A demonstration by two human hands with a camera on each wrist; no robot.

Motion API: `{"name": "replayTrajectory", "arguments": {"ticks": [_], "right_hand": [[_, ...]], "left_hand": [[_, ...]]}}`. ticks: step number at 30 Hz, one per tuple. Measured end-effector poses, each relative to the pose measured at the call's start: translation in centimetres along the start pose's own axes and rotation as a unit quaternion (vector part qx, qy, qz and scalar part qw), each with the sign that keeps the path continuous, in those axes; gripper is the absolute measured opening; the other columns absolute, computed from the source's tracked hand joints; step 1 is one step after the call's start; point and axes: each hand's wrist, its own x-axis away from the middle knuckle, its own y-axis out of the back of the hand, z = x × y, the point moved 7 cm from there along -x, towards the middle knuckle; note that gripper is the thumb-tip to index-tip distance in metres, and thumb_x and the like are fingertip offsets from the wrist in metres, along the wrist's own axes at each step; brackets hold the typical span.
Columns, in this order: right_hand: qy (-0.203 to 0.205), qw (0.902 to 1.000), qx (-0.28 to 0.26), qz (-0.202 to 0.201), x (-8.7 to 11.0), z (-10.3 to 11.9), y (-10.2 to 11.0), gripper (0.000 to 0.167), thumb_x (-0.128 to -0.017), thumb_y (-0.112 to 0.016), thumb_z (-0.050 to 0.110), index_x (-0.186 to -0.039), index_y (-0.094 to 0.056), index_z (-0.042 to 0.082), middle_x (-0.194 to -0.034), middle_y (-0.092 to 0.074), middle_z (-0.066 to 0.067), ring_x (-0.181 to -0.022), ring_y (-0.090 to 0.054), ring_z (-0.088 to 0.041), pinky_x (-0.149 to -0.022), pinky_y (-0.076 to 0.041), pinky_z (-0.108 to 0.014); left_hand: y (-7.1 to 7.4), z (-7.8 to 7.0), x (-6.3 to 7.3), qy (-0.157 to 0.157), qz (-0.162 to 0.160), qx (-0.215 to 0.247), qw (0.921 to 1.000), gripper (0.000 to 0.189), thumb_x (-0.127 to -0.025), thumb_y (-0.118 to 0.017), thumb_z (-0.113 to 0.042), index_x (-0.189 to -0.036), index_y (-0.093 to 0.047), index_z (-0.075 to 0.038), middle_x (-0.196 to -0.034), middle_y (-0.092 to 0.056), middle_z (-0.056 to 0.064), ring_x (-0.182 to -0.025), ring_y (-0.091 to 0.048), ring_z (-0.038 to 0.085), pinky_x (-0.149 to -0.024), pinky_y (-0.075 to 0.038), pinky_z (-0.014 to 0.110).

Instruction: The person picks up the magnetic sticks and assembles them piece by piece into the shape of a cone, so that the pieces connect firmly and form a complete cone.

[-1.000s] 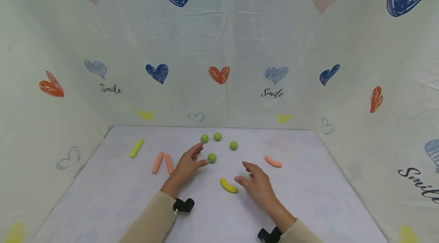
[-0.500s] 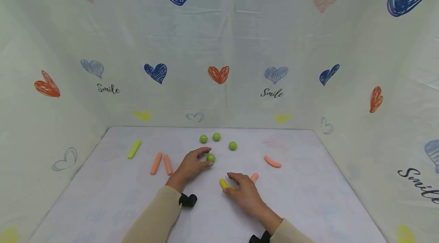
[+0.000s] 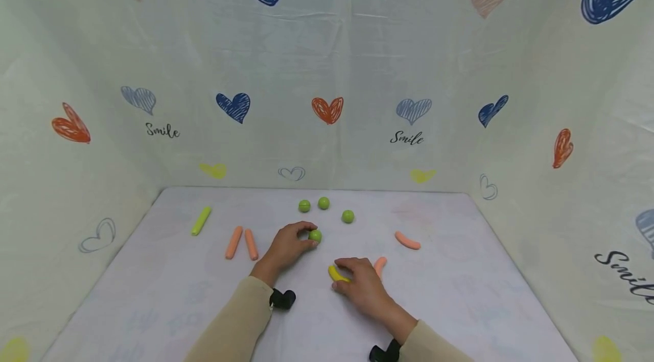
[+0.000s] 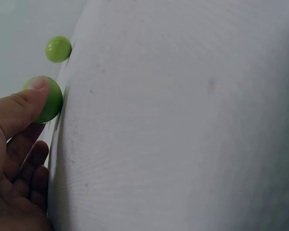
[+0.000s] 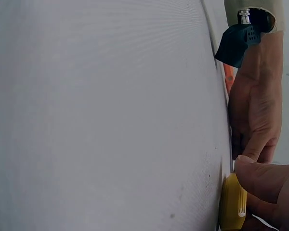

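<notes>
My left hand point(image 3: 285, 245) pinches a small green ball point(image 3: 315, 235) between thumb and fingers near the middle of the table. In the left wrist view the thumb lies over that ball, with another green ball point(image 4: 58, 49) behind it. Lower and to the right, my right hand point(image 3: 365, 287) holds a small yellow toy banana point(image 3: 336, 274) by thumb and fingers; the hand hides its right end. The right wrist view shows the banana's tip point(image 5: 233, 202) at the table surface beside the thumb. A curved orange piece point(image 3: 380, 265) lies partly hidden behind the right hand.
Several green balls point(image 3: 323, 203) lie toward the back of the white table point(image 3: 153, 294). On the left are two orange sticks point(image 3: 234, 243) and a yellow-green stick point(image 3: 201, 221). Another curved orange piece point(image 3: 407, 240) lies to the right. A heart-printed curtain point(image 3: 357, 67) surrounds the table.
My left hand has moved right onto the nearest green ball and closed around it. My right hand has moved left onto the banana, uncovering part of the curved orange piece behind it.
</notes>
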Motion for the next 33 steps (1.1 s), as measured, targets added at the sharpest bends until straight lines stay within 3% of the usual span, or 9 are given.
{"name": "replayTrajectory", "arguments": {"ticks": [14, 23, 28, 33], "right_hand": [[0.017, 0.9992, 0.035, 0.008, -0.5, 0.1, -0.2, 0.036, -0.089, -0.084, 0.015, -0.123, -0.075, 0.009, -0.122, -0.075, -0.006, -0.111, -0.059, -0.023, -0.095, -0.052, -0.042], [0.041, 0.9986, 0.026, 0.020, -1.0, 0.3, 0.2, 0.025, -0.089, -0.083, 0.009, -0.113, -0.081, 0.013, -0.116, -0.076, -0.001, -0.108, -0.057, -0.021, -0.093, -0.049, -0.036], [0.048, 0.9981, 0.024, 0.031, -1.2, 0.4, 0.2, 0.023, -0.090, -0.082, 0.007, -0.110, -0.082, 0.017, -0.119, -0.075, -0.001, -0.112, -0.055, -0.021, -0.095, -0.048, -0.039], [0.042, 0.9986, 0.007, 0.031, -1.1, 0.3, 0.2, 0.034, -0.089, -0.083, 0.010, -0.122, -0.079, 0.018, -0.129, -0.070, -0.003, -0.120, -0.053, -0.026, -0.099, -0.047, -0.042]], "left_hand": [[0.0, 0.3, -0.1, -0.002, 0.007, -0.002, 1.0000, 0.030, -0.093, -0.082, -0.021, -0.122, -0.075, -0.020, -0.128, -0.072, 0.001, -0.136, -0.058, 0.031, -0.119, -0.040, 0.057], [-0.1, 0.3, -0.3, 0.004, 0.013, -0.002, 0.9999, 0.030, -0.094, -0.081, -0.021, -0.124, -0.075, -0.021, -0.130, -0.072, 0.001, -0.137, -0.058, 0.030, -0.119, -0.040, 0.056], [-0.2, 0.3, -0.2, 0.009, 0.017, -0.002, 0.9998, 0.031, -0.094, -0.082, -0.021, -0.124, -0.075, -0.021, -0.132, -0.071, 0.001, -0.137, -0.057, 0.031, -0.119, -0.040, 0.057], [0.1, 0.4, -0.1, 0.011, 0.012, -0.004, 0.9999, 0.031, -0.094, -0.081, -0.022, -0.124, -0.075, -0.021, -0.131, -0.071, 0.001, -0.137, -0.057, 0.030, -0.120, -0.040, 0.056]]}}
